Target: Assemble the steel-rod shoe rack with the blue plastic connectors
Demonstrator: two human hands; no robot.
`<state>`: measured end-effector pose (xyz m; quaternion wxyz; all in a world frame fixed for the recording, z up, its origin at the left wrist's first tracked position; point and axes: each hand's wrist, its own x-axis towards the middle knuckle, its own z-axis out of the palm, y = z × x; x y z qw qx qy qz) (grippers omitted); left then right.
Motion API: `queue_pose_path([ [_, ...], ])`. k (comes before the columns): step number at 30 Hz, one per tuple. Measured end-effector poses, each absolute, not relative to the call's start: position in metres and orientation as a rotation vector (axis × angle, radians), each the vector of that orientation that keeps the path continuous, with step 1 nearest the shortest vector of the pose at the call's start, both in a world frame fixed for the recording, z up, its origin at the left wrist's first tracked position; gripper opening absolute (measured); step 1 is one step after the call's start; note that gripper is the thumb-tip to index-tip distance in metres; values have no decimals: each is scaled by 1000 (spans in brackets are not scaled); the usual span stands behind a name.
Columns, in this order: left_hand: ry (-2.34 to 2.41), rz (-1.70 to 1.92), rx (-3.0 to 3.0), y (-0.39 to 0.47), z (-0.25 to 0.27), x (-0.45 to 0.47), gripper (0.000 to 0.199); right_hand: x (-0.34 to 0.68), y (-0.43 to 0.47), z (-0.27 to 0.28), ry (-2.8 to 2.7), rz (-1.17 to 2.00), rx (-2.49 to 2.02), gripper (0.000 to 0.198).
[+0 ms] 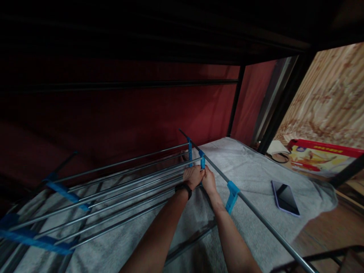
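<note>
The person is wearing a black band (186,187) around the left wrist, just behind the left hand (193,176), and it is lying close against the arm, smooth and fairly wide. Both forearms (160,227) are showing bare, broadening from slim wrists down to the lower edge of the view. The right hand (209,182) is likewise showing bare.
</note>
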<state>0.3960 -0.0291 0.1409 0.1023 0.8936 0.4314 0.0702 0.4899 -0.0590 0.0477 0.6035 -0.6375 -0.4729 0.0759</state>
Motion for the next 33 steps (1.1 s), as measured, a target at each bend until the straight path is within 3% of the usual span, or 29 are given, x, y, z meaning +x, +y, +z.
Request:
queue_pose_path([
  [33,1163,251,2515,-9,136,390,24,484,-64,47,-1101,148,-1594,33],
])
